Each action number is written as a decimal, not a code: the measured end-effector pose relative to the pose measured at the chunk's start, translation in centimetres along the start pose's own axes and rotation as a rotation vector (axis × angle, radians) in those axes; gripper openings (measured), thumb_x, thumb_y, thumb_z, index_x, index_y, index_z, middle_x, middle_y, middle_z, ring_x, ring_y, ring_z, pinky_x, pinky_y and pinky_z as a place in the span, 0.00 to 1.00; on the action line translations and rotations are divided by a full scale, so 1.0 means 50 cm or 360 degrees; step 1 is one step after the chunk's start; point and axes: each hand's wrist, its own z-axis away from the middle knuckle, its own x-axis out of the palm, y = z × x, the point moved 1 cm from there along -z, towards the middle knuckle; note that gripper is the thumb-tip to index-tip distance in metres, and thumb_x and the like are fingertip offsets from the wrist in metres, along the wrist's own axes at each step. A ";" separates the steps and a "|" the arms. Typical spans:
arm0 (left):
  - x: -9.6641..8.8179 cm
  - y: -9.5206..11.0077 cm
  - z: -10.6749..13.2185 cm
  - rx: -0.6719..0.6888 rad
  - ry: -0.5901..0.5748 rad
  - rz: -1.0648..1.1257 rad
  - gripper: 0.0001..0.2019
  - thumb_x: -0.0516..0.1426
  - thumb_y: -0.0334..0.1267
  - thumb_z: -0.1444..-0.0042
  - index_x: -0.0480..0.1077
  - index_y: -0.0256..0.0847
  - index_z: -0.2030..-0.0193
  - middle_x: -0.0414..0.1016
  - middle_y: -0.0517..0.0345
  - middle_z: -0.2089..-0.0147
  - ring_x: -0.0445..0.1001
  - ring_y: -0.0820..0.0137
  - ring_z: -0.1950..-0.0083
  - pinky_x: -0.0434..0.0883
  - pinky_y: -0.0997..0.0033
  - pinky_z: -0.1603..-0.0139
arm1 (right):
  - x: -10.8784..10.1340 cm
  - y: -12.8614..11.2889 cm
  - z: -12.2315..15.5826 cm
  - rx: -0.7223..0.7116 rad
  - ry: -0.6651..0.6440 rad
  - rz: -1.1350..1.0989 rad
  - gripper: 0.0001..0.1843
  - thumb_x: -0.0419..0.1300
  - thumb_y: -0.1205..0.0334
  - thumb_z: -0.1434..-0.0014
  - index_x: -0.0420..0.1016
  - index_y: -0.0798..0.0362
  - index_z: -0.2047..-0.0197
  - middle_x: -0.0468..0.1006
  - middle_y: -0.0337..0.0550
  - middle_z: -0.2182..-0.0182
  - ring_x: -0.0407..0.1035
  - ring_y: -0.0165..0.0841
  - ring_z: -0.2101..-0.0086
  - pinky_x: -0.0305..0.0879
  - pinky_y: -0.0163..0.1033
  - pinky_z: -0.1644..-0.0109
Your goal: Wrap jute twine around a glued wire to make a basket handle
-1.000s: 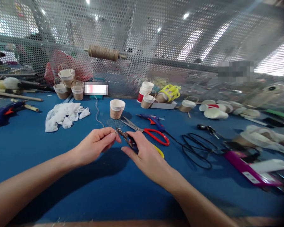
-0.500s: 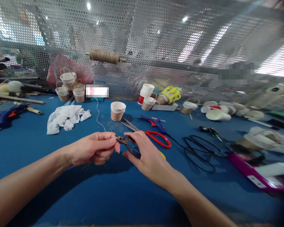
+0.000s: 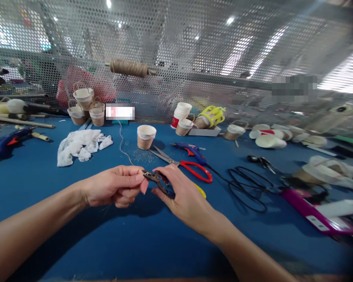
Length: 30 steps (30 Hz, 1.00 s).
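My left hand (image 3: 120, 186) is closed in a pinch on a thin twine (image 3: 122, 145) that runs down from the mesh wall to its fingers. My right hand (image 3: 184, 192) is wrapped around small dark pliers (image 3: 157, 179), whose jaws meet my left fingertips. What lies right between the jaws is too small to make out. Just beyond my hands a small cup wrapped in brown burlap (image 3: 145, 138) with a white rim stands upright. Beside it lie red-handled scissors (image 3: 195, 170), partly behind my right hand. A yellow handle end (image 3: 200, 191) shows past my right hand.
A blue glue gun (image 3: 190, 150) lies behind the scissors, its black cord (image 3: 250, 188) coiled to the right. Crumpled white cloth (image 3: 79, 145) lies to the left. Little burlap baskets (image 3: 84, 98) are stacked at the back; a twine spool (image 3: 128, 68) hangs on the mesh. A purple power strip (image 3: 306, 209) sits right.
Both hands stay almost in place, the pliers still at my left fingertips. The view has shifted very slightly.
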 end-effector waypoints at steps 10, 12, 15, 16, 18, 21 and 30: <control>-0.004 -0.006 -0.006 0.0140 0.0042 -0.0111 0.10 0.48 0.41 0.42 0.63 0.38 0.70 0.44 0.71 0.84 0.40 0.82 0.85 0.43 0.81 0.84 | 0.002 0.000 0.001 -0.0004 0.0040 0.0040 0.09 0.53 0.61 0.43 0.64 0.55 0.59 0.68 0.46 0.68 0.65 0.34 0.67 0.64 0.40 0.63; -0.004 -0.010 -0.008 0.0176 0.0069 -0.0123 0.10 0.49 0.42 0.42 0.63 0.38 0.70 0.44 0.71 0.85 0.40 0.82 0.85 0.44 0.81 0.85 | 0.003 0.002 0.002 0.0010 0.0051 0.0050 0.09 0.53 0.62 0.43 0.65 0.56 0.59 0.68 0.46 0.68 0.65 0.34 0.68 0.64 0.40 0.63; -0.002 -0.013 -0.009 0.0194 0.0140 -0.0125 0.11 0.49 0.42 0.43 0.63 0.38 0.70 0.44 0.72 0.85 0.39 0.82 0.85 0.44 0.82 0.85 | 0.004 0.004 0.003 0.0048 0.0049 0.0070 0.09 0.53 0.62 0.43 0.66 0.57 0.59 0.69 0.46 0.69 0.65 0.35 0.68 0.64 0.40 0.64; -0.002 -0.013 -0.010 0.0199 0.0162 -0.0122 0.11 0.49 0.43 0.43 0.63 0.38 0.70 0.43 0.72 0.85 0.39 0.82 0.85 0.44 0.82 0.85 | 0.004 0.004 0.003 0.0071 0.0038 0.0074 0.09 0.53 0.62 0.43 0.66 0.57 0.60 0.70 0.46 0.68 0.66 0.35 0.68 0.64 0.41 0.64; 0.000 -0.013 -0.011 0.0210 0.0199 -0.0121 0.10 0.50 0.43 0.43 0.63 0.38 0.70 0.43 0.72 0.85 0.38 0.82 0.85 0.43 0.82 0.85 | 0.004 0.003 0.003 0.0126 0.0010 0.0073 0.08 0.53 0.63 0.43 0.67 0.56 0.60 0.70 0.46 0.68 0.66 0.35 0.68 0.64 0.41 0.64; 0.001 -0.013 -0.014 0.0219 0.0264 -0.0127 0.10 0.51 0.42 0.44 0.63 0.38 0.71 0.44 0.72 0.85 0.39 0.82 0.85 0.43 0.81 0.85 | 0.003 0.002 0.000 0.0183 -0.0022 0.0039 0.08 0.53 0.62 0.43 0.66 0.56 0.60 0.70 0.46 0.67 0.66 0.35 0.67 0.65 0.41 0.63; -0.002 -0.015 -0.015 0.0191 0.0315 -0.0239 0.10 0.49 0.41 0.43 0.65 0.37 0.68 0.44 0.71 0.85 0.39 0.82 0.84 0.45 0.81 0.85 | -0.001 0.006 -0.003 0.0077 -0.0024 -0.0054 0.15 0.53 0.55 0.43 0.62 0.55 0.55 0.69 0.49 0.62 0.64 0.37 0.61 0.63 0.44 0.57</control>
